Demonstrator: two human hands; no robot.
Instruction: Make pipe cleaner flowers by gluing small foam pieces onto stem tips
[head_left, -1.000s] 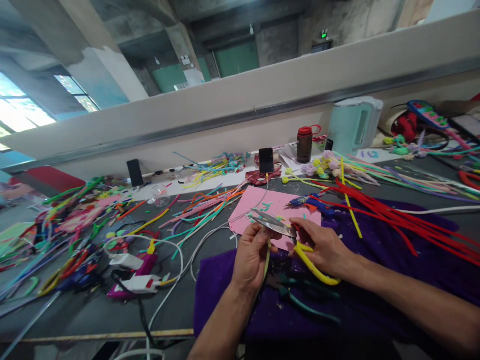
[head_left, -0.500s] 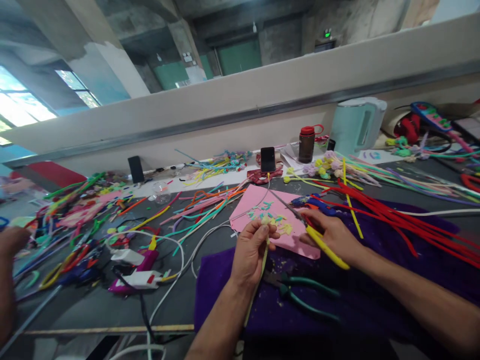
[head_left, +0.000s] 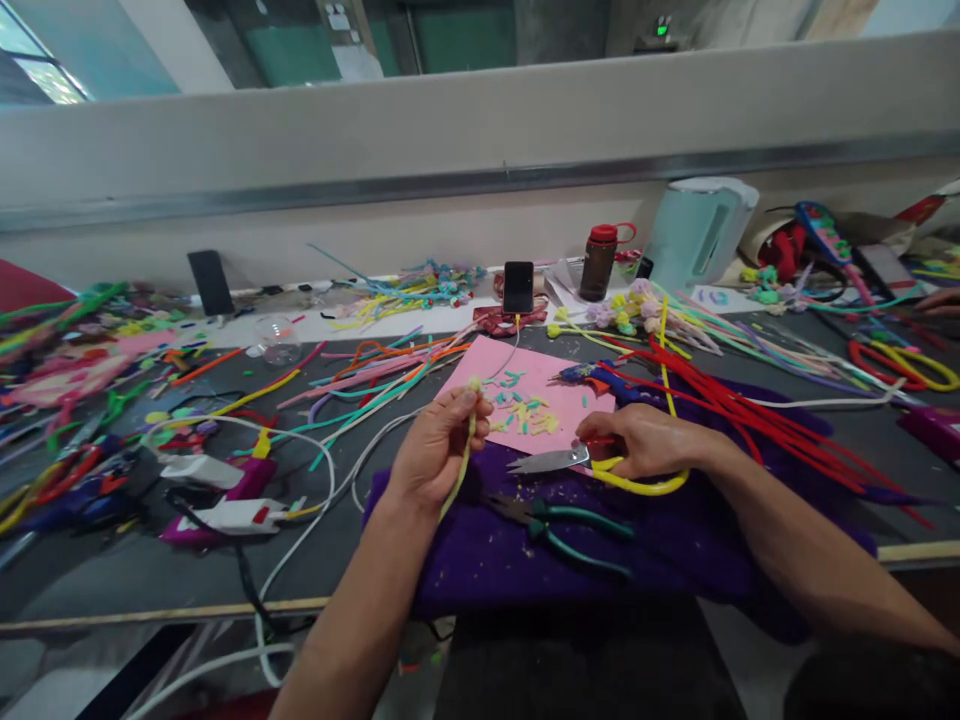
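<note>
My left hand (head_left: pixel 435 452) pinches a thin pale-yellow pipe cleaner (head_left: pixel 459 470) upright, its fuzzy tip just above my fingers. My right hand (head_left: pixel 646 440) rests on the purple cloth (head_left: pixel 675 550) and grips yellow-handled scissors (head_left: pixel 577 462), blades closed and pointing left toward my left hand. A pink sheet (head_left: pixel 525 395) with small cut bits of yellow and teal lies just beyond both hands. Green-handled pliers (head_left: pixel 570 525) lie on the cloth below the scissors.
Bundles of coloured pipe cleaners (head_left: pixel 735 395) cover the table left and right. Glue guns (head_left: pixel 225 500) with white cables sit at the left. A phone (head_left: pixel 517 287), a red-capped bottle (head_left: pixel 600 262) and a pale kettle (head_left: pixel 697 232) stand at the back. Another person's hand (head_left: pixel 941 300) shows far right.
My right hand has lowered the scissors from the pipe cleaner's tip down onto the cloth. Cut bits lie on the pink sheet. The view has tilted down; the other person's hand at left is gone.
</note>
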